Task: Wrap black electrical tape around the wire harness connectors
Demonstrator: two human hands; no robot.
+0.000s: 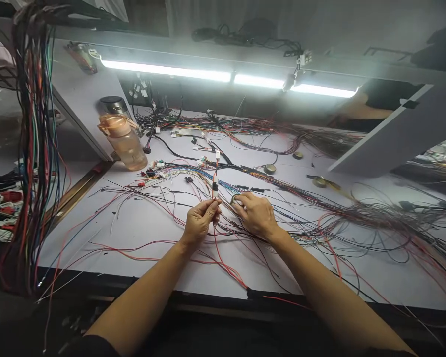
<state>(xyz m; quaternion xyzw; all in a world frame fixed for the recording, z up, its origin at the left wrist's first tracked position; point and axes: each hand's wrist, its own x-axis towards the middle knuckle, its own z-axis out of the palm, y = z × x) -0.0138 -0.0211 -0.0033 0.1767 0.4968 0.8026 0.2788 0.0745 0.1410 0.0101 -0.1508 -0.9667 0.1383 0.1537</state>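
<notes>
Left hand (202, 218) pinching thin wires (216, 169) between thumb and fingertips, white connector (217, 154) beyond, mid-table (134, 229). Right hand (257, 214) half-curled, fingertips at small dark roll (233, 199); grip unclear.

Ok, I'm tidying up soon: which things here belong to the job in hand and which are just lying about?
Seemingly in the job:
wires in the left hand
white plug at their far end
unclear round item at the right hand

Probably just lying or hanging about:
bottle
round disc beyond the hands
wire bundle hanging at left
</notes>
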